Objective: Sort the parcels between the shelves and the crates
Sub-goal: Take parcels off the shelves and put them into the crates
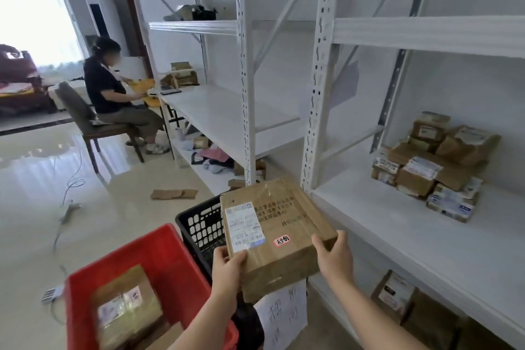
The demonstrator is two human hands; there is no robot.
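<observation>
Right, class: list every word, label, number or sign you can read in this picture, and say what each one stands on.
Held parcel, white shipping label: print and barcodes too small to read.
Held parcel, red-edged sticker: handwritten characters, blurred.
Held parcel, printed dark characters on the cardboard: too blurred to read.
Paper sheet hanging below the parcel: large handwritten characters, not legible.
Labels on the shelf parcels: too small.

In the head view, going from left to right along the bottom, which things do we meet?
red crate → left hand → held cardboard parcel → right hand → pile of parcels on the shelf
</observation>
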